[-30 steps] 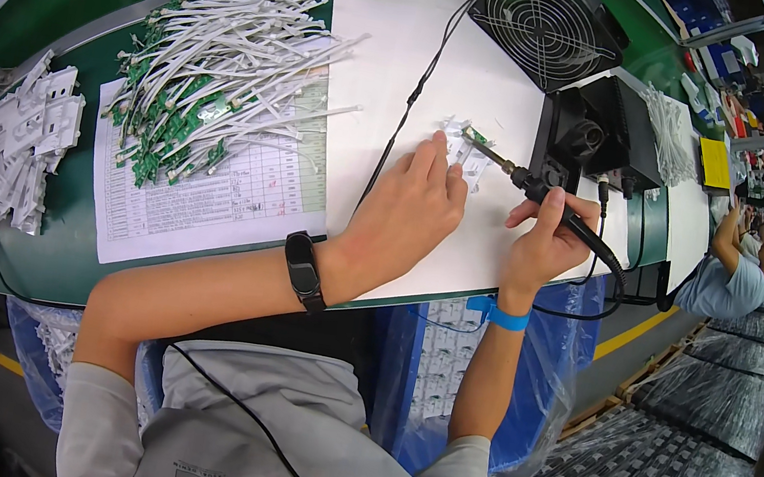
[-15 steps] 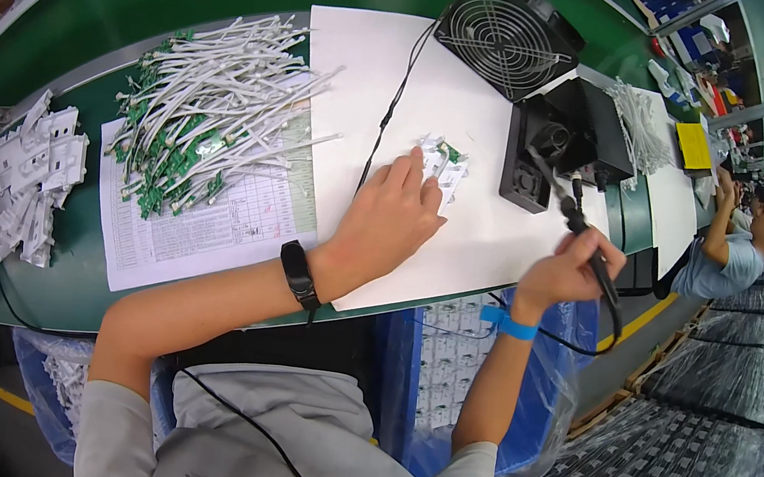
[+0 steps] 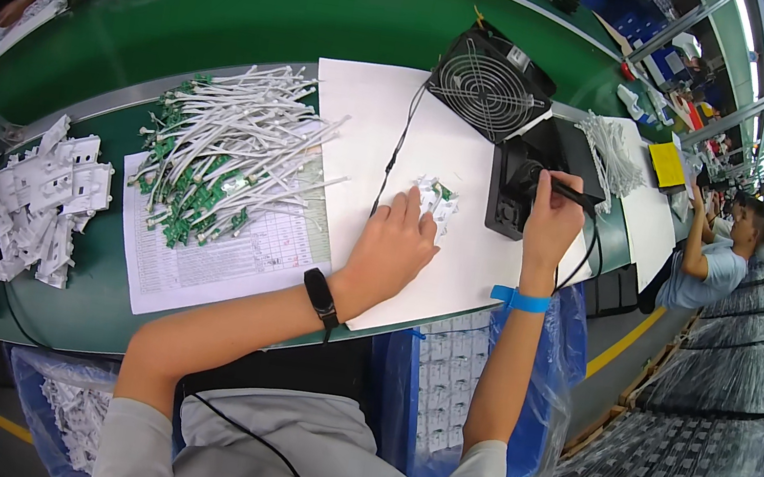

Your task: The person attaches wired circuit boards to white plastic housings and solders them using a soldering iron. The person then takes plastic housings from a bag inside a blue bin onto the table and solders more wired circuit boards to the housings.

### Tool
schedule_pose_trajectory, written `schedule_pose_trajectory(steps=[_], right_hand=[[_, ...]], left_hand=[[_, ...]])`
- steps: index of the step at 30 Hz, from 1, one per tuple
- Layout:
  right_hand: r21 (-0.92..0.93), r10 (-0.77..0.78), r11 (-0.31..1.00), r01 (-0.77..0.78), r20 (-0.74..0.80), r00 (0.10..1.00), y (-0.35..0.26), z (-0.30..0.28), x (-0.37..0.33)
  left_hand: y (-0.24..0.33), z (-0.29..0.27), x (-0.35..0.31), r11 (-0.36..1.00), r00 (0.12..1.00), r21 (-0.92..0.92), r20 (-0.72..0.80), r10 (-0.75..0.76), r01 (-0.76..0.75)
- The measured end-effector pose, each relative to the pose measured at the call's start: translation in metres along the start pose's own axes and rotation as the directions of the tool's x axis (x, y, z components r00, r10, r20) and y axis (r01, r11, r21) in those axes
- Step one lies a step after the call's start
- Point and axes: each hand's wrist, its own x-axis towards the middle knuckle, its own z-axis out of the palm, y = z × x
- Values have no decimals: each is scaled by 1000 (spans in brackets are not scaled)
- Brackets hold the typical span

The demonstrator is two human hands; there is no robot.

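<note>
My left hand [image 3: 389, 254] lies palm down on the white paper sheet [image 3: 360, 122], fingers stretched out. Its fingertips touch a small white plastic part [image 3: 446, 215], which carries a small green circuit board [image 3: 442, 191]. In my right hand [image 3: 554, 227] a black soldering iron [image 3: 570, 194] is gripped between thumb and fingers. The iron's front end is at the black iron stand [image 3: 505, 219], and its tip is hidden there. Left of the sheet, a heap of white wires with green circuit boards [image 3: 217, 155] rests on a printed form [image 3: 168, 281].
A black fan with a wire guard [image 3: 489, 87] stands behind the iron stand. White plastic parts [image 3: 47, 198] are piled at far left. Farther right are a bundle of white wires [image 3: 612, 154] and a co-worker [image 3: 720, 255]. A blue bin [image 3: 409, 391] sits below the table edge.
My right hand has brought the soldering iron up and left to the stand, its front end now there. My left hand stays by the white plastic part. The whole view has shifted slightly.
</note>
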Motion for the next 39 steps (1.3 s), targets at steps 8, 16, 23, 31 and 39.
schedule_pose_trajectory(steps=[8,16,23,31,39], right_hand=[[148,73,987,-65,-53,996,3,7,-9],[293,0,956,11,-38,999,25,19,-13],[438,151,886,-155,43,988,15,10,-30],[439,237,882,-171,-99,967,10,25,-70],[537,307,832,-140,-236,922,-1,25,-72]], left_hand=[[-2,10,-1,994,998,105,-47,36,-30],[6,-28,1,952,998,-305,60,-20,37],[-15,-158,31,925,957,-368,-224,-184,91],[-272,-154,118,883,855,133,-349,-383,450],[-405,-113,108,445,805,679,-558,-203,583]])
